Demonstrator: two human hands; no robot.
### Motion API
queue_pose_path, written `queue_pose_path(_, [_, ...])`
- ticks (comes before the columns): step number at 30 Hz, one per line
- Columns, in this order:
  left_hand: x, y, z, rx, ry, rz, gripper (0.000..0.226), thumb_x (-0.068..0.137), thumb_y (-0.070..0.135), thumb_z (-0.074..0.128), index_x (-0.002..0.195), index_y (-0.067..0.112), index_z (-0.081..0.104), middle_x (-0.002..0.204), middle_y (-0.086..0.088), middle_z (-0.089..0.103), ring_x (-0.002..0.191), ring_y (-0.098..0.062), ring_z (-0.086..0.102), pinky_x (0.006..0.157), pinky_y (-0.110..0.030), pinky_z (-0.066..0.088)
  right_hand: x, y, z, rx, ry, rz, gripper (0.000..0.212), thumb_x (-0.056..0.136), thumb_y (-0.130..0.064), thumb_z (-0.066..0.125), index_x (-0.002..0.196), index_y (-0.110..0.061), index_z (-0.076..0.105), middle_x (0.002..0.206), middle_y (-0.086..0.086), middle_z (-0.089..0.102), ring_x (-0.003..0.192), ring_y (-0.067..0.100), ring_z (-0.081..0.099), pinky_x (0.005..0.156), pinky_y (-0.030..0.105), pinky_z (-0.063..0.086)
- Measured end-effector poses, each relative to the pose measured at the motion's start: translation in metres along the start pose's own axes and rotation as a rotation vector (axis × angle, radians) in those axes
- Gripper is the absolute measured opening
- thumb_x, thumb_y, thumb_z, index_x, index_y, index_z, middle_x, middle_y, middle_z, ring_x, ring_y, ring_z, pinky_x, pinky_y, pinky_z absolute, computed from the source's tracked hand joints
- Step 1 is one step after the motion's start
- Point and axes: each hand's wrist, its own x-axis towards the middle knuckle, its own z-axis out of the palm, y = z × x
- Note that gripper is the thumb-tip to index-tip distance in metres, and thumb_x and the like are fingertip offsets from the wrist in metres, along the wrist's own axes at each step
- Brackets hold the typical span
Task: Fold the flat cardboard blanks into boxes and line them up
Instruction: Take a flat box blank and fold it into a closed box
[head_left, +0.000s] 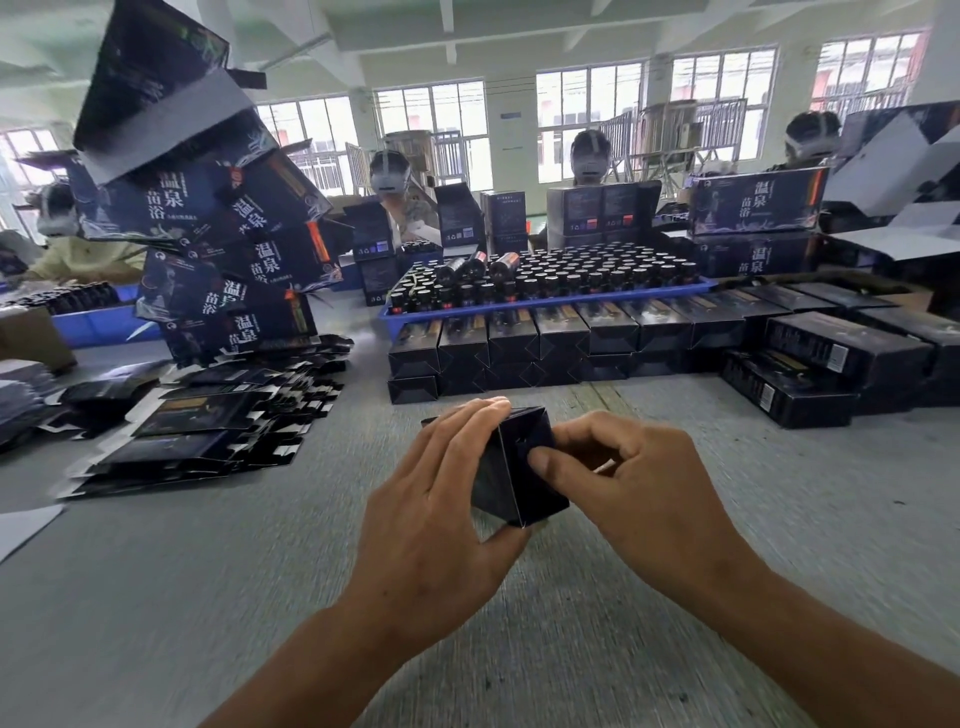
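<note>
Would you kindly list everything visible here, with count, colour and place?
box being folded: one, dark navy, held above the table centre.
flat blanks: a pile, dark, table left.
folded boxes: many, dark, rows behind the hands.
blue tray: one, holding many dark bottles, behind the rows.
printed cartons: leaning stack, navy, left rear.
table: one, grey.
workers: several, far side.
left hand: grips the box's left side.
right hand: pinches the box's right face.
</note>
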Motion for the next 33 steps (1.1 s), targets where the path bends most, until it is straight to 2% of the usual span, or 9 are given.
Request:
queue_pose_path(6, [0.001, 0.001, -0.003, -0.001, 0.032, 0.005, 0.080, 0.078, 0.052, 0.070, 0.143, 0.016, 0.041, 0.140, 0.002, 0.052, 0.128, -0.012, 0.048, 0.103, -0.017, 0.037, 0.004, 0.001, -0.006, 0.081, -0.099, 0.045, 0.012, 0.085, -0.030, 0.074, 0.097, -0.031, 0.074, 0.087, -0.025, 0.072, 0.078, -0.003, 0.068, 0.067, 0.009, 0.050])
queue_pose_path(11, [-0.001, -0.006, 0.000, 0.028, 0.006, 0.027, 0.094, 0.067, 0.035, 0.090, 0.144, 0.015, 0.040, 0.142, 0.002, 0.048, 0.129, -0.014, 0.046, 0.101, -0.020, 0.035, 0.004, 0.004, -0.005, 0.039, -0.112, 0.051, 0.020, 0.085, -0.036, 0.073, 0.105, -0.031, 0.072, 0.090, -0.023, 0.072, 0.083, -0.002, 0.069, 0.069, 0.014, 0.053])
queue_pose_path(16, [-0.003, -0.013, 0.007, 0.126, -0.064, 0.204, 0.084, 0.081, 0.035, 0.076, 0.150, 0.015, 0.035, 0.155, -0.003, 0.042, 0.147, -0.019, 0.034, 0.112, -0.037, 0.041, 0.000, 0.005, 0.000, -0.002, -0.189, 0.086, 0.075, 0.070, -0.072, 0.068, 0.137, -0.044, 0.047, 0.106, -0.027, 0.062, 0.096, -0.015, 0.061, 0.070, 0.008, 0.053])
queue_pose_path(19, [-0.004, -0.017, 0.010, 0.178, -0.122, 0.267, 0.084, 0.083, 0.023, 0.077, 0.154, 0.018, 0.032, 0.163, -0.007, 0.028, 0.153, -0.025, 0.020, 0.117, -0.048, 0.035, 0.001, 0.008, 0.003, 0.055, -0.208, 0.154, 0.072, 0.077, -0.058, 0.072, 0.141, -0.044, 0.041, 0.109, -0.020, 0.064, 0.093, -0.010, 0.065, 0.069, 0.008, 0.053])
queue_pose_path(23, [-0.004, -0.017, 0.009, 0.119, -0.018, 0.117, 0.081, 0.083, 0.023, 0.068, 0.154, 0.019, 0.030, 0.164, -0.009, 0.024, 0.153, -0.025, 0.019, 0.117, -0.049, 0.033, 0.008, 0.012, -0.003, 0.141, -0.144, 0.294, 0.074, 0.063, -0.036, 0.070, 0.134, -0.034, 0.049, 0.093, -0.015, 0.069, 0.085, 0.003, 0.070, 0.070, 0.028, 0.062])
queue_pose_path(26, [-0.001, -0.019, 0.005, -0.084, 0.068, -0.237, 0.065, 0.097, 0.045, 0.055, 0.154, 0.030, 0.026, 0.161, 0.003, 0.030, 0.146, -0.006, 0.026, 0.115, -0.035, 0.030, 0.012, 0.013, -0.008, 0.194, -0.161, 0.343, 0.063, 0.055, -0.032, 0.073, 0.117, -0.032, 0.059, 0.090, -0.029, 0.067, 0.086, -0.002, 0.068, 0.075, 0.030, 0.062])
queue_pose_path(28, [0.001, -0.021, 0.004, -0.445, 0.020, -0.450, 0.064, 0.094, 0.058, 0.055, 0.151, 0.041, 0.032, 0.150, 0.011, 0.045, 0.136, -0.001, 0.043, 0.112, -0.038, 0.040, 0.011, 0.014, -0.008, 0.169, -0.240, 0.363, 0.055, 0.055, -0.032, 0.076, 0.107, -0.034, 0.062, 0.093, -0.028, 0.069, 0.087, -0.003, 0.068, 0.079, 0.031, 0.059])
queue_pose_path(30, [0.003, -0.021, 0.002, -0.821, -0.005, -0.519, 0.050, 0.093, 0.049, 0.061, 0.140, 0.050, 0.045, 0.136, 0.011, 0.061, 0.125, -0.006, 0.058, 0.102, -0.037, 0.050, 0.009, 0.015, -0.005, 0.133, -0.348, 0.369, 0.050, 0.060, -0.030, 0.080, 0.107, -0.033, 0.063, 0.099, -0.022, 0.072, 0.090, -0.002, 0.070, 0.082, 0.030, 0.054])
queue_pose_path(33, [0.005, -0.021, -0.004, -0.947, 0.038, -0.483, 0.046, 0.094, 0.033, 0.063, 0.137, 0.046, 0.052, 0.125, 0.007, 0.069, 0.113, -0.013, 0.067, 0.085, -0.023, 0.057, 0.006, 0.016, 0.001, 0.110, -0.437, 0.374, 0.046, 0.071, -0.022, 0.086, 0.110, -0.033, 0.063, 0.102, -0.023, 0.072, 0.093, -0.005, 0.069, 0.086, 0.027, 0.053])
